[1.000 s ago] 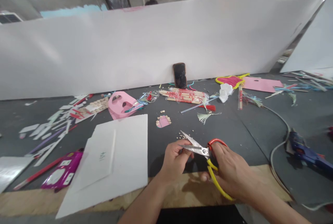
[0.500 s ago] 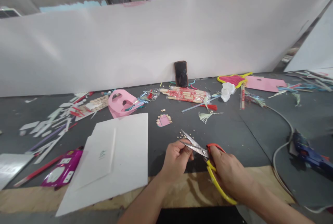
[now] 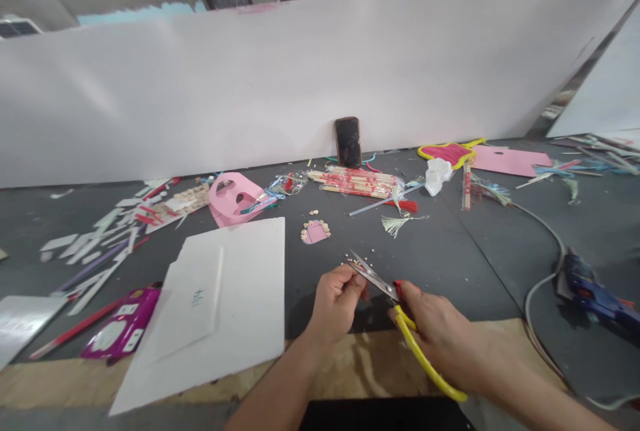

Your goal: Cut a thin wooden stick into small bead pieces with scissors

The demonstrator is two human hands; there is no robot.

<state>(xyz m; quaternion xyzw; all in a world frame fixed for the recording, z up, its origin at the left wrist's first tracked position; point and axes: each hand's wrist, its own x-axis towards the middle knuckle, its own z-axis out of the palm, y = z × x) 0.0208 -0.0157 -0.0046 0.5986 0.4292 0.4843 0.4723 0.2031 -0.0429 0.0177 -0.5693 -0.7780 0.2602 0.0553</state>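
My right hand [image 3: 440, 327] is wrapped round the red and yellow handles of a pair of scissors [image 3: 385, 287], whose blades point left and stand slightly apart. At the blade tips, my left hand [image 3: 337, 301] is closed in a pinch. What its fingers hold is too small and hidden to make out. Just beyond the blades, several tiny pale bits [image 3: 367, 261] lie scattered on the dark table. A small pink piece [image 3: 315, 233] edged with beige bits lies farther back.
White sheets [image 3: 240, 324], a purple packet [image 3: 123, 321] and paper strips [image 3: 107, 237] lie to the left. A phone [image 3: 349, 143] leans on the white panel [image 3: 280, 84] behind bundled sticks [image 3: 357, 182]. Right is a blue glue gun [image 3: 595, 291] with a cable [image 3: 550, 244].
The scissor blades have drawn closer together, their tips at my left fingers. My right hand has shifted slightly, and the yellow handle loop has swung a little down and right.
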